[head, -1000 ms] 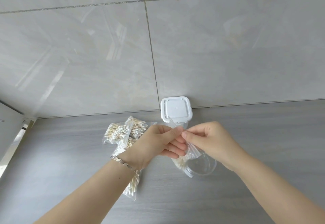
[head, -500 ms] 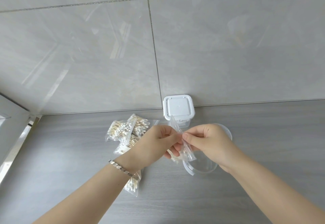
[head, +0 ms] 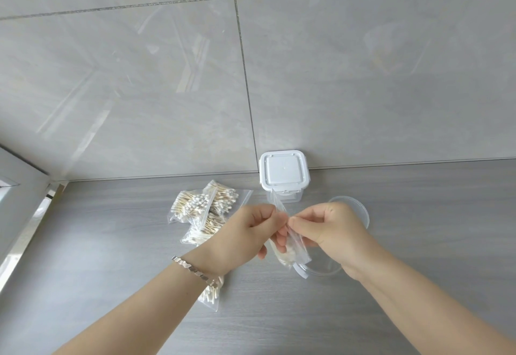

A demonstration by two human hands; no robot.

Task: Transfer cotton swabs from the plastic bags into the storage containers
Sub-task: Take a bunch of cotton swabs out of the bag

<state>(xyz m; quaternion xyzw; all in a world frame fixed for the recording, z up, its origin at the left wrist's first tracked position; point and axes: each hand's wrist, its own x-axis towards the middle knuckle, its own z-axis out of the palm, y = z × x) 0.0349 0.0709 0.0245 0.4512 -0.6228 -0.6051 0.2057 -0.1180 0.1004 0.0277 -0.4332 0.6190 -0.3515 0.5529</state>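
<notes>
While both of your hands pinch one small clear plastic bag (head: pixel 290 243) of cotton swabs, your left hand (head: pixel 248 233) and right hand (head: pixel 332 232) grip its top edge between thumb and fingers above a round clear container (head: pixel 360 212) near the desk (head: pixel 418 215) middle. About four more swab bags (head: pixel 205 209) lie heaped left of it. One square white-lidded container (head: pixel 284 172) stands at the desk's far edge against the glossy tiled wall (head: pixel 363 75). A faceted metal bracelet (head: pixel 192 268) circles your left wrist.
</notes>
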